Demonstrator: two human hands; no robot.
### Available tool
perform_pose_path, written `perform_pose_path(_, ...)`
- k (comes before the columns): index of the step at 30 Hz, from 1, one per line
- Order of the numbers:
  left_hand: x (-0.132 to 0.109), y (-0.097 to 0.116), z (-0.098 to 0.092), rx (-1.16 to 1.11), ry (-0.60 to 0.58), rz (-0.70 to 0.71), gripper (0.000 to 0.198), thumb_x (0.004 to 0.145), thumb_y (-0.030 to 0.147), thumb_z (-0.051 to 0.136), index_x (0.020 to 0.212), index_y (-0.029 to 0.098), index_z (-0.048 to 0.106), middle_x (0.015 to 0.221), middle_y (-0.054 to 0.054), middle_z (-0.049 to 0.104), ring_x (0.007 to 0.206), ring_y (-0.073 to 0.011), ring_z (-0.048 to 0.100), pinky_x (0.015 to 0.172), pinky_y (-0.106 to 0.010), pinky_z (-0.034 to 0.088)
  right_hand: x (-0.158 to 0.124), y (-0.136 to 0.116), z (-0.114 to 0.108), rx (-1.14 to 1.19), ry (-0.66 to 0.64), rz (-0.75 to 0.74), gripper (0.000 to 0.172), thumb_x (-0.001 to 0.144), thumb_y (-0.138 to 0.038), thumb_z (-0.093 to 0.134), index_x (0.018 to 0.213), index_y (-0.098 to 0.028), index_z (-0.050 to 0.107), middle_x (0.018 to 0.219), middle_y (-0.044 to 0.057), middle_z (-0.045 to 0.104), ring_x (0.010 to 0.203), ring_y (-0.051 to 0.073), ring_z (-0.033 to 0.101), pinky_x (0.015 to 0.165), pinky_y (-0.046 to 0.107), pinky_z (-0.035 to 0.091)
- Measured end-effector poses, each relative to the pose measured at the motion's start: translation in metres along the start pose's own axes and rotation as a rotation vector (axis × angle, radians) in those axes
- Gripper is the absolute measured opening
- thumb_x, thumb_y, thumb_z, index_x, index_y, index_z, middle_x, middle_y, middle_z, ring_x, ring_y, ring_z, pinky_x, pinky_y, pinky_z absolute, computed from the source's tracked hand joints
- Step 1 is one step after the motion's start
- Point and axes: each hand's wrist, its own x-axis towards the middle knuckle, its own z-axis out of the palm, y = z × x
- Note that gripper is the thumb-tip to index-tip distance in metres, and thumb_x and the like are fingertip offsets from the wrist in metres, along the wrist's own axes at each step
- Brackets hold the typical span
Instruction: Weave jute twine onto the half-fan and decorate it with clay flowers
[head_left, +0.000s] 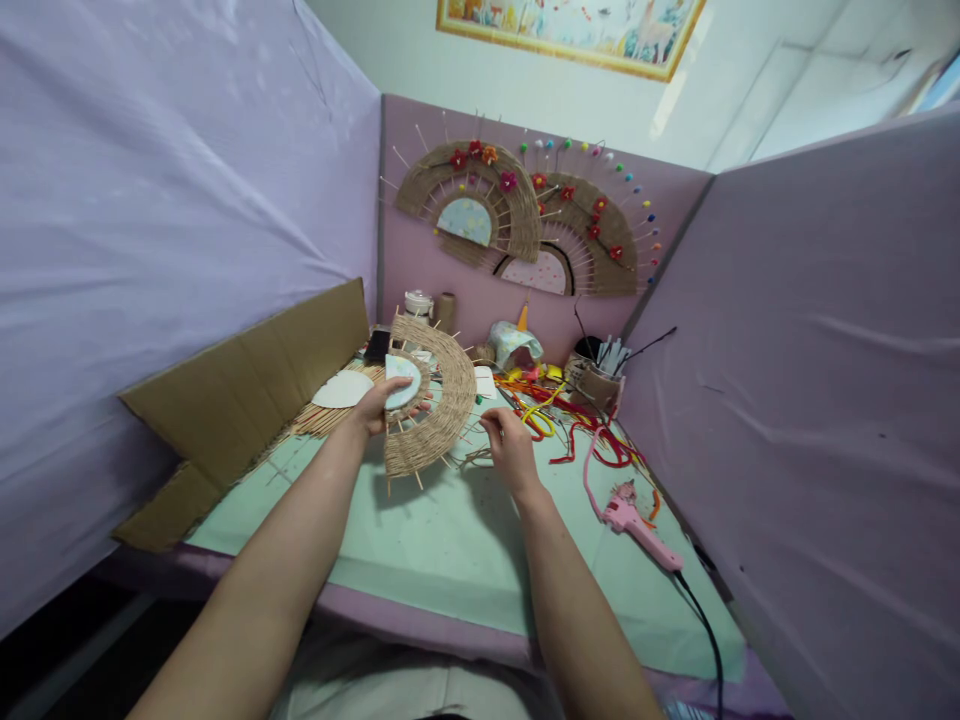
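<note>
A half-round weaving of tan twine on thin sticks [452, 385] is held up above the table, its straight side turned left. My left hand [379, 405] grips it at the pale blue half-disc [403, 382] in its middle, thumb in front and fingers behind. Just right of the woven curve, my right hand [508, 440] is closed in a pinch. Thin strands of twine [476, 455] show beside and below those fingertips. Whether the pinched fingers hold the strand's end is too small to tell.
A pink glue gun [641, 530] with a black cord lies at the right. Behind are coloured pipe cleaners [551, 410], a tin of sticks [600, 385] and a twine spool [445, 312]. Cardboard [255, 390] stands left. Two finished weavings [517, 215] hang on the back panel.
</note>
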Motion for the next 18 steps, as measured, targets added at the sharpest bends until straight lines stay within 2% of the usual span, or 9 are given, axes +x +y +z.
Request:
perform_pose_path(9,-0.008,0.004,-0.001,0.113,-0.126,-0.034,0.037,0.09,0.018,0.047,0.119,-0.002,0.058,0.08,-0.02,0.074,0.055,-0.0238,0.071,0.037,-0.024,0.053,0.002,0.0,-0.005,0.123,0.107,0.168,0.02,0.087,-0.038,0.055,0.078,-0.02,0.059,0.073,0.002,0.064,0.067,0.016,0.056,0.066,0.027,0.042)
perform_pose_path(15,-0.012,0.006,0.001,0.117,-0.119,-0.003,0.039,0.093,0.02,0.041,0.122,-0.002,0.055,0.076,-0.017,0.074,0.052,-0.0211,0.069,0.036,-0.023,0.053,0.004,0.0,-0.004,0.254,0.116,0.283,0.023,0.082,-0.041,0.058,0.072,-0.02,0.059,0.065,0.0,0.059,0.062,0.015,0.053,0.061,0.026,0.04)
perform_pose_path(18,-0.013,0.007,0.001,0.121,-0.14,-0.018,0.04,0.094,0.021,0.039,0.123,-0.002,0.055,0.076,-0.018,0.074,0.051,-0.0212,0.069,0.036,-0.023,0.052,0.005,0.002,-0.001,0.341,0.07,0.326,0.022,0.08,-0.04,0.059,0.071,-0.02,0.059,0.063,-0.001,0.058,0.061,0.014,0.052,0.06,0.026,0.04)
